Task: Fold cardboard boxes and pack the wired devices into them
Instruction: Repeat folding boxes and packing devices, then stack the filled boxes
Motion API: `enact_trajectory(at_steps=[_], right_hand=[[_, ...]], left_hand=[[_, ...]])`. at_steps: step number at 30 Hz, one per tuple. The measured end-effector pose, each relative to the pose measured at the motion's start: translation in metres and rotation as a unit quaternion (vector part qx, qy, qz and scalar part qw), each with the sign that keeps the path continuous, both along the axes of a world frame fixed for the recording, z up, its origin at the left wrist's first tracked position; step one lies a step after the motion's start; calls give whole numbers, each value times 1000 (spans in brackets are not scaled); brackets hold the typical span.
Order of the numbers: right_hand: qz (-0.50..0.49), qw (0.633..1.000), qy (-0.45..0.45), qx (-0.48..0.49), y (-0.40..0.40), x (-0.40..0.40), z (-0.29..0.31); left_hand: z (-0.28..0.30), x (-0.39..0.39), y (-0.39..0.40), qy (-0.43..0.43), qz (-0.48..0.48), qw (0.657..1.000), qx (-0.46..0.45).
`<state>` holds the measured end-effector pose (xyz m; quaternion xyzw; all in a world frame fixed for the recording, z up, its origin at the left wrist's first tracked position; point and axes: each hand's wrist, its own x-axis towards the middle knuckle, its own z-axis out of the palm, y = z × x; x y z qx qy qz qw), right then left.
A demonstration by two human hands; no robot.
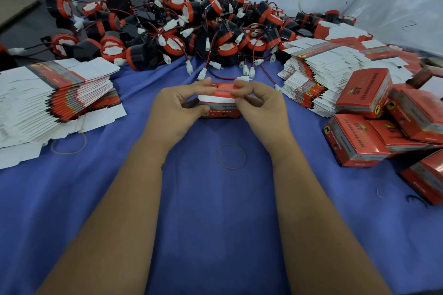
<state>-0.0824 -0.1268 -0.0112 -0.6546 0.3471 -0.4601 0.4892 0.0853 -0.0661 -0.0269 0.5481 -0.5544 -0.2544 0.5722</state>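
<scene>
Head view: one red box (219, 103) in the middle of the table (215, 223), on the blue cloth, held between both hands. Left hand (178, 105) curled round the box's left end, thumb on the near face, fingers over the top edge, steadying it. Right hand (257, 104) pinching the top flap at the right end, fingers bent over the red lip, apparently pressing the lid down toward the white inner flap to tuck it in. Probably the closing step for this box; contents hidden, so impossible to tell whether a device sits inside.

Heaped at the far side, within reach: the pile of devices (191, 26), black and red, with thin wires and white plugs trailing toward the box. Stacked to the left, flat unfolded boxes (55, 96), ready for taking one at a time; a second flat stack (318, 72) to the right. Further right, finished boxes (364, 93) piled loosely, set aside out of the working space. Two rubber bands on the cloth, one (231, 157) just near of the wrists, another (69, 143) by the left stack, probably off the flat bundles.
</scene>
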Motion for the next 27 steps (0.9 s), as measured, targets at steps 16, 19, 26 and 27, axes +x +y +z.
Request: enact_trajectory(at_steps=[16,19,26,27], right_hand=[[-16,1000,-3,3,-2,1,-3],[-17,1000,-7,-2,-1,1,-3],[-10,1000,3,-10,-2,-1,-4],[-7,1000,8,-13,-2,-1,-5]], left_hand=[[3,-3,0,56,51,997,-9],[2,-5,-1,98,46,994,-18],[3,-7,-1,81,41,996,-24],[3,-7,0,78,37,996,-25]])
